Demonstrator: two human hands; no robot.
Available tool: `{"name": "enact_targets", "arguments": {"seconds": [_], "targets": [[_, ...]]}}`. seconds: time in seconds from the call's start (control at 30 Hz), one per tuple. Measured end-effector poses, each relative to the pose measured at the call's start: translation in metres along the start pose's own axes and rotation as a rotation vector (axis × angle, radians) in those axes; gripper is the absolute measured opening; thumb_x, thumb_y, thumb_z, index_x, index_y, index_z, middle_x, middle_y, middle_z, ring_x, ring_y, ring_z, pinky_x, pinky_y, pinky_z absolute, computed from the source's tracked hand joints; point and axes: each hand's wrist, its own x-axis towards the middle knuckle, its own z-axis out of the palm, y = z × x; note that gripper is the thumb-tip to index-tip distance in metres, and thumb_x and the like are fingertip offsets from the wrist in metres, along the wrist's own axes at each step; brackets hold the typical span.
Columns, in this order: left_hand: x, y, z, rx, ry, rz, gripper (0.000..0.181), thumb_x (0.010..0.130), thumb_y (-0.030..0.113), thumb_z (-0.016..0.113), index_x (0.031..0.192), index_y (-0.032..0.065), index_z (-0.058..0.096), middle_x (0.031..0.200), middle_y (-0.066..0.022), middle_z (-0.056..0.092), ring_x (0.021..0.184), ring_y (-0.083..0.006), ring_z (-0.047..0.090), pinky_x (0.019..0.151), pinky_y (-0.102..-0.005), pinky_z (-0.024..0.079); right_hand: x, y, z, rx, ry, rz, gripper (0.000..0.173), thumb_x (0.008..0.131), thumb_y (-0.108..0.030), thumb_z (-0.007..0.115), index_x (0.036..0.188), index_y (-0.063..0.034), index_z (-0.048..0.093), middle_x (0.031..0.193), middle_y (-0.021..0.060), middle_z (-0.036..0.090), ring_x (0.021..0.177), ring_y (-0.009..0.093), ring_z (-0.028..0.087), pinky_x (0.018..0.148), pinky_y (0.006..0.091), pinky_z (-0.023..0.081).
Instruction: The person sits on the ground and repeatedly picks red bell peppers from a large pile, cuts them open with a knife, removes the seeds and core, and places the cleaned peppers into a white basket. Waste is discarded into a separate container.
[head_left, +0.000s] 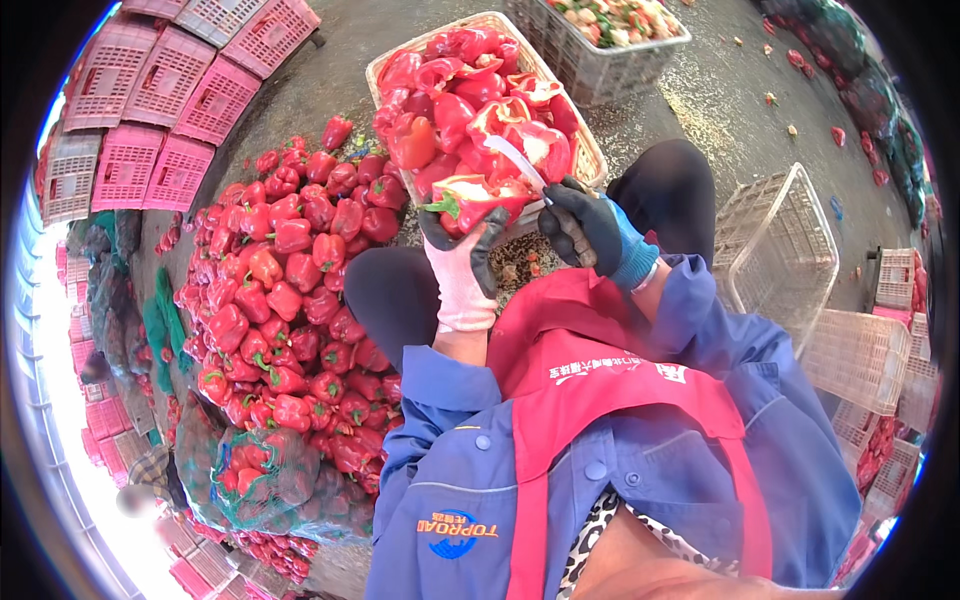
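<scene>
My left hand (465, 262), in a pink glove with black palm coating, holds a cut red bell pepper (480, 201) whose pale inside faces up and whose green stem points left. In a blue glove with black coating, my right hand (589, 231) grips a knife by its brown handle (568, 235). The knife's pale curved blade (516, 159) points up and left, just past the pepper. Both hands are at the near edge of a plastic crate (586, 139) heaped with red peppers, many of them cut open.
To the left lies a big pile of whole red peppers (300, 270), with a filled green mesh bag (262, 480) below it. A grey crate of trimmings (607, 71) stands beyond. Another crate (780, 247) is at my right. Pink crates (150, 97) are stacked upper left.
</scene>
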Motion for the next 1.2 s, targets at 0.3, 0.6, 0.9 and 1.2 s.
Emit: {"name": "enact_targets", "arguments": {"seconds": [0.3, 0.6, 0.9, 1.2], "targets": [[0.013, -0.005, 0.002, 0.092, -0.247, 0.101, 0.074, 0.063, -0.005, 0.078, 0.131, 0.0027, 0.047, 0.12, -0.0084, 0.058, 0.109, -0.0204, 0.058, 0.092, -0.032, 0.05, 0.01, 0.032, -0.028, -0.409, 0.056, -0.429, 0.048, 0.105, -0.017, 0.04, 0.15, -0.002, 0.032, 0.139, 0.0108, 0.047, 0.119, 0.017, 0.051, 0.097, 0.0274, 0.042], [0.063, -0.043, 0.051, -0.217, -0.015, -0.386, 0.045, 0.074, -0.005, 0.075, 0.114, -0.0018, 0.055, 0.096, -0.0094, 0.066, 0.086, -0.022, 0.068, 0.077, -0.0364, 0.058, 0.037, 0.04, -0.055, -0.348, 0.308, -0.115, 0.03, 0.101, -0.027, 0.048, 0.123, -0.0091, 0.056, 0.064, 0.0034, 0.055, 0.044, 0.014, 0.048, 0.04, 0.03, 0.04], [0.013, 0.0, 0.045, 0.121, -0.161, -0.006, 0.079, 0.068, -0.002, 0.083, 0.135, 0.0022, 0.041, 0.123, -0.0102, 0.052, 0.111, -0.0215, 0.056, 0.093, -0.0327, 0.051, 0.003, 0.018, -0.042, 0.15, 0.052, 0.006, 0.047, 0.091, -0.053, 0.057, 0.114, -0.0115, 0.058, 0.084, 0.0075, 0.064, 0.059, 0.017, 0.057, 0.048, 0.0288, 0.045], [-0.019, -0.013, 0.009, -0.77, -0.579, -0.611, 0.048, 0.1, 0.023, 0.046, 0.144, 0.0061, 0.037, 0.142, -0.0172, 0.047, 0.13, -0.0303, 0.049, 0.106, -0.0442, 0.046, 0.006, 0.007, -0.034, -0.08, -0.105, -0.143, 0.035, 0.086, -0.009, 0.069, 0.118, 0.0029, 0.059, 0.104, 0.0088, 0.066, 0.093, 0.013, 0.065, 0.081, 0.0271, 0.052]]}}
